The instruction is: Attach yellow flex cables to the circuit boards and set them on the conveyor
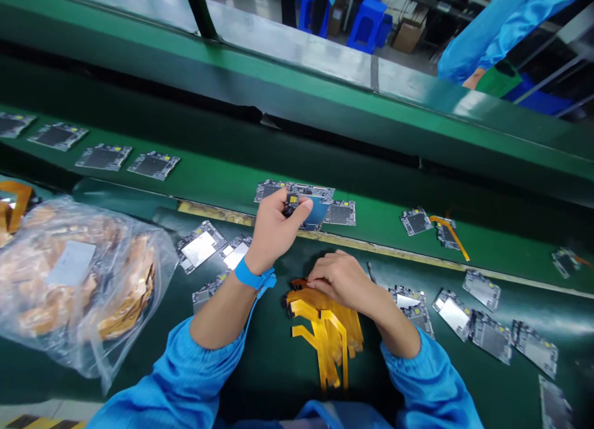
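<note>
My left hand [278, 228] grips a circuit board [318, 207] between thumb and fingers, its blue-grey face tilted up, above the green conveyor belt [218, 187]. Part of another board [342, 212] shows behind it. A blue strap [253, 277] circles my left wrist. Lower and to the right, my right hand [341, 277] has its fingers pinched at the top of a pile of orange flex cables [327, 330]. Whether a cable is between those fingertips is hidden.
Several boards [153, 164] lie along the belt; one carries an orange cable [450, 228]. More boards [492, 336] lie right on the green table, others [202, 246] left. A clear plastic bag of flex cables [83, 280] sits at left. Across the line, a person's blue sleeve [505, 33] shows.
</note>
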Motion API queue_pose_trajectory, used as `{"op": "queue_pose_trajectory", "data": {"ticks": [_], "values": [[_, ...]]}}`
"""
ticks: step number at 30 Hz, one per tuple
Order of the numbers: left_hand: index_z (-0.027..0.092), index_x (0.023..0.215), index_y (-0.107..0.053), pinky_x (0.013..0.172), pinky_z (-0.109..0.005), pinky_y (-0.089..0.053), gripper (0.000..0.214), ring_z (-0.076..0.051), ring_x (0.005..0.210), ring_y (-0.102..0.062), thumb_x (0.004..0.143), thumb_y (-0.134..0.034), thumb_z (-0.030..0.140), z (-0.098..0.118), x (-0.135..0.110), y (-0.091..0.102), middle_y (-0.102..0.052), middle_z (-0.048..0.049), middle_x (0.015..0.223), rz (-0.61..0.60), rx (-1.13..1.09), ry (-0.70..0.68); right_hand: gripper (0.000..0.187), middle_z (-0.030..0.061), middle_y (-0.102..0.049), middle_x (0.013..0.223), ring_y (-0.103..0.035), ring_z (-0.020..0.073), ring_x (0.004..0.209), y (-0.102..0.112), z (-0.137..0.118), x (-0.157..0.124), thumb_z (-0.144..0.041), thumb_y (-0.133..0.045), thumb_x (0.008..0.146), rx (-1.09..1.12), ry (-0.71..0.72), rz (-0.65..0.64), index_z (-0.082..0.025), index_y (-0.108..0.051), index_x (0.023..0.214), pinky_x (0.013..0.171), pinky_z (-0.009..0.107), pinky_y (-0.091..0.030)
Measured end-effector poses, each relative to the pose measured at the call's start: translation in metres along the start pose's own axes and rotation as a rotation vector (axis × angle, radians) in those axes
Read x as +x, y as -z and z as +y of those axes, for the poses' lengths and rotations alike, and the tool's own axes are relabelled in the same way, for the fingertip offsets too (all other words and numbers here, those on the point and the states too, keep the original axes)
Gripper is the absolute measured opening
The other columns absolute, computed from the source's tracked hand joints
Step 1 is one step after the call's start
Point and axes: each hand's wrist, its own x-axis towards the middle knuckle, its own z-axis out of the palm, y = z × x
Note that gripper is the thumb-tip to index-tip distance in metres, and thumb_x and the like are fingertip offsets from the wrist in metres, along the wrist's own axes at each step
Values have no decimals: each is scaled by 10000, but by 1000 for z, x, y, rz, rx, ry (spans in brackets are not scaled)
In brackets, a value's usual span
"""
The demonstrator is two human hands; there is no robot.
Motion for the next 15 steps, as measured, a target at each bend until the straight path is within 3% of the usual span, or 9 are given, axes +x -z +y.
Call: {"op": "queue_pose_trajectory", "data": {"ticks": [4, 10, 15], "values": [[168, 820, -649, 636, -271, -429, 195, -144, 681, -520, 854, -656, 360, -2, 0, 0, -606, -4, 742, 5, -5, 21, 132, -9, -797, 937, -695, 155, 849, -1, 2, 0, -246, -685, 985, -7, -4, 82, -222, -742, 868, 736, 299, -336], [167, 799, -640, 622, -267, -423, 237, -147, 674, -506, 855, -667, 395, -5, 0, 0, -583, -1, 715, -6, -18, 40, 146, 30, -808, 880, -709, 178, 791, 1, 1, 2, -222, -694, 968, -174, -78, 83, -196, -763, 841, 729, 306, -366], [170, 805, -640, 636, -266, -431, 219, -152, 683, -522, 843, -661, 385, -2, 0, 0, -591, 0, 714, -30, -8, 49, 128, -14, -804, 887, -720, 152, 795, 12, -4, -6, -228, -654, 991, 74, -49, 159, -237, -757, 916, 752, 271, -414]]}}
